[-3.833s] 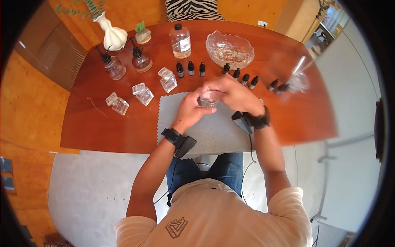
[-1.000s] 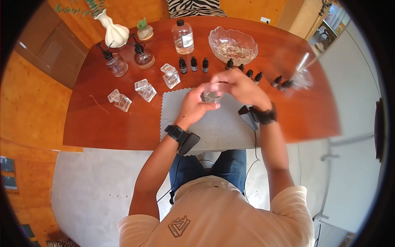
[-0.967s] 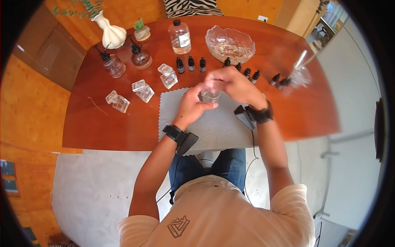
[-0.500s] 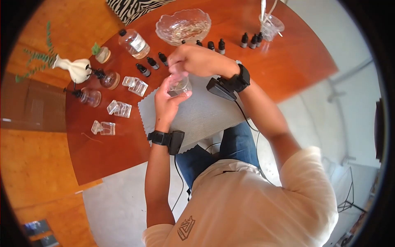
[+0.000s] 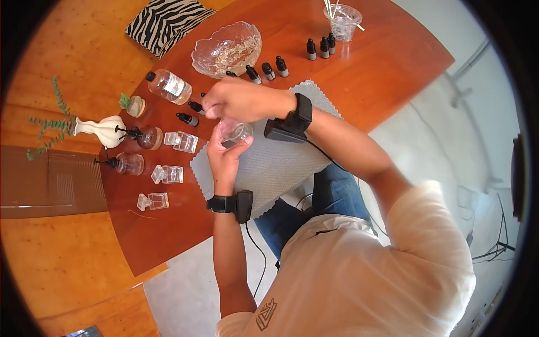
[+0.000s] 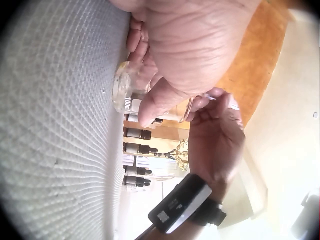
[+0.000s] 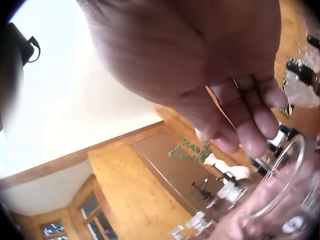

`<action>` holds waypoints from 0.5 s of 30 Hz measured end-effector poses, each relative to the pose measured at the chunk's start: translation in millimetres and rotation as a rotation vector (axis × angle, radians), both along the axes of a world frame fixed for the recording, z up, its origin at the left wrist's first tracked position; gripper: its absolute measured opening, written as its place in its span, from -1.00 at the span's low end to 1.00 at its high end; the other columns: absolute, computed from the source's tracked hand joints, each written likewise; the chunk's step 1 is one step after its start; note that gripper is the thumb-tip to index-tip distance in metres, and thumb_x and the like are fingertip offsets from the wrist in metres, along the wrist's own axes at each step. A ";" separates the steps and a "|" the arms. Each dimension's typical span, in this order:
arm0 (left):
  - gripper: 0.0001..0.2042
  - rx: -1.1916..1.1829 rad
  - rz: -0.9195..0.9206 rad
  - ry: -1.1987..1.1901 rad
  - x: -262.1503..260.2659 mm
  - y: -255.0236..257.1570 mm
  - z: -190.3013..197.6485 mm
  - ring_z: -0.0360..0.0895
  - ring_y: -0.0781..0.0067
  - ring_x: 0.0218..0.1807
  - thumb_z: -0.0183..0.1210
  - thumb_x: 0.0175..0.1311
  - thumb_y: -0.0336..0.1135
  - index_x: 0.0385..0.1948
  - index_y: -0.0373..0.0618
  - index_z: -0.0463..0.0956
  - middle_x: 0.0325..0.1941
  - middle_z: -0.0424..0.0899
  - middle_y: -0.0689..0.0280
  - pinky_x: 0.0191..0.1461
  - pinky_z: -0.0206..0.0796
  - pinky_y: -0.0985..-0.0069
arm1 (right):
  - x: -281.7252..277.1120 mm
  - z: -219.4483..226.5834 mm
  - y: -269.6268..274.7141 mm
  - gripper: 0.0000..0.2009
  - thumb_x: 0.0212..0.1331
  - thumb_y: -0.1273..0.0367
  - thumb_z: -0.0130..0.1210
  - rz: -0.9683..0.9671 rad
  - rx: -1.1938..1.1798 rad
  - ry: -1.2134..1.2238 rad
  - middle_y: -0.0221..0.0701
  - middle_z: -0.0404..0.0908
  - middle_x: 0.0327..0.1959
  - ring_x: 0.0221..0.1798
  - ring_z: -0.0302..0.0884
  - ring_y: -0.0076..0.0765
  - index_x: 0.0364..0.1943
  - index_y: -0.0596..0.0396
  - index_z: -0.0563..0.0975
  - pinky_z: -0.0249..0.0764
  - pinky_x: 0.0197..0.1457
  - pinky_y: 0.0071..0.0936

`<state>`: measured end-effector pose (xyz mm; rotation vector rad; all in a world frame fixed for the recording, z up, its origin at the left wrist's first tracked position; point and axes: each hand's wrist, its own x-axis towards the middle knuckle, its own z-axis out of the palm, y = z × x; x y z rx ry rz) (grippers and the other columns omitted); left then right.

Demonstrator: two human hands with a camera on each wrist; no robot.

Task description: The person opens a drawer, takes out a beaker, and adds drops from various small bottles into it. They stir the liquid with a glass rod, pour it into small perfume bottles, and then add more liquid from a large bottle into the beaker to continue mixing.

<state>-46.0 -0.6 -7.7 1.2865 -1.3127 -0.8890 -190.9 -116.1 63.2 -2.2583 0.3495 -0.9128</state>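
Note:
My left hand (image 5: 224, 160) holds a small clear beaker (image 5: 239, 132), its thumb and fingers wrapped round the glass. In the left wrist view the base of the beaker (image 6: 121, 92) is at the grey mat, and a white 100 ml mark shows on its side. My right hand (image 5: 241, 100) is over the beaker's mouth, fingers bunched together. Between its fingertips the left wrist view shows a bit of something thin and pale (image 6: 210, 97); most of it is hidden, and I cannot tell its kind. The right wrist view shows those fingertips just above the beaker's rim (image 7: 295, 150).
Under the hands lies a grey mat (image 5: 281, 163). Small black-capped dropper bottles (image 5: 282, 66) line the far side, near a glass bowl (image 5: 202, 56) and a labelled bottle (image 5: 177, 89). Square glass bottles (image 5: 185, 141) and spray bottles (image 5: 150, 137) stand left. A plastic cup (image 5: 343, 25) holds sticks.
The head view has swung and tilted, so the table appears rotated. My left hand keeps its grip on the beaker, and my right hand stays over its mouth, its fingers shifting slightly.

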 end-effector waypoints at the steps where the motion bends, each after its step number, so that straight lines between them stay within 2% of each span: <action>1: -0.47 -0.020 0.001 -0.021 0.3 -0.6 -0.3 0.60 0.43 0.05 0.50 0.03 -0.53 0.11 -0.31 0.55 0.05 0.69 0.26 0.20 0.43 0.47 | -1.5 -2.3 -3.0 -0.84 0.22 0.45 0.10 0.029 0.083 0.025 -0.20 0.54 -0.53 -0.42 0.49 -0.21 -0.40 0.32 0.58 0.40 -0.24 -0.20; 3: -0.46 -0.060 0.005 -0.060 2.3 -2.6 -4.4 0.60 0.44 0.04 0.51 0.02 -0.52 0.11 -0.31 0.54 0.03 0.70 0.27 0.18 0.44 0.47 | -9.7 3.7 -3.9 -0.80 0.28 0.42 0.12 0.088 0.247 0.078 -0.18 0.53 -0.53 -0.42 0.49 -0.21 -0.41 0.33 0.55 0.39 -0.25 -0.20; 4: -0.45 -0.023 -0.004 -0.003 4.4 -3.5 -6.3 0.61 0.43 0.04 0.51 0.01 -0.52 0.12 -0.31 0.54 0.03 0.70 0.27 0.19 0.43 0.47 | -8.3 4.2 -5.7 -0.77 0.31 0.39 0.14 0.191 0.236 0.185 -0.18 0.52 -0.54 -0.42 0.51 -0.21 -0.42 0.33 0.54 0.38 -0.26 -0.20; 6: -0.43 0.059 -0.023 0.114 5.9 -2.7 -8.7 0.61 0.43 0.04 0.52 0.01 -0.51 0.13 -0.31 0.53 0.02 0.71 0.26 0.20 0.42 0.47 | -3.9 -0.4 1.6 -0.77 0.30 0.40 0.14 0.144 0.197 0.039 -0.18 0.50 -0.56 -0.43 0.50 -0.20 -0.43 0.33 0.54 0.38 -0.27 -0.20; 7: -0.43 0.040 -0.020 0.093 5.1 -2.5 -9.8 0.61 0.42 0.04 0.52 0.01 -0.51 0.14 -0.31 0.53 0.02 0.71 0.26 0.21 0.42 0.47 | -0.1 -4.8 4.2 -0.77 0.29 0.40 0.15 0.124 0.177 -0.035 -0.18 0.50 -0.57 -0.44 0.50 -0.19 -0.43 0.33 0.54 0.37 -0.27 -0.20; 8: -0.43 0.020 -0.015 0.071 3.0 -2.3 -7.2 0.61 0.42 0.04 0.52 0.01 -0.51 0.14 -0.32 0.53 0.02 0.71 0.25 0.22 0.42 0.46 | 4.2 -8.4 1.3 -0.78 0.29 0.41 0.16 0.005 0.140 -0.040 -0.17 0.48 -0.58 -0.45 0.46 -0.18 -0.43 0.33 0.54 0.37 -0.27 -0.20; 11: -0.42 -0.028 0.016 -0.015 4.5 -3.9 -7.8 0.61 0.41 0.05 0.52 0.02 -0.51 0.14 -0.33 0.53 0.03 0.71 0.24 0.24 0.41 0.45 | -1.8 -10.6 -9.3 -0.79 0.29 0.42 0.16 -0.017 0.131 0.020 -0.17 0.48 -0.57 -0.45 0.43 -0.17 -0.42 0.33 0.53 0.37 -0.26 -0.20; 12: -0.43 -0.039 0.026 -0.045 4.7 -3.8 -9.3 0.60 0.40 0.06 0.52 0.02 -0.51 0.14 -0.33 0.52 0.03 0.71 0.24 0.24 0.40 0.45 | -4.7 -8.8 -7.0 -0.81 0.29 0.43 0.17 0.062 0.197 0.040 -0.16 0.50 -0.55 -0.45 0.44 -0.18 -0.40 0.33 0.54 0.38 -0.26 -0.22; 15: -0.42 0.086 0.004 0.097 7.1 -1.4 -9.5 0.59 0.38 0.09 0.53 0.02 -0.48 0.15 -0.34 0.52 0.06 0.70 0.22 0.27 0.38 0.42 | -1.8 -3.7 3.3 -0.80 0.31 0.42 0.15 0.200 0.232 0.058 -0.15 0.50 -0.55 -0.46 0.42 -0.17 -0.39 0.33 0.54 0.38 -0.26 -0.23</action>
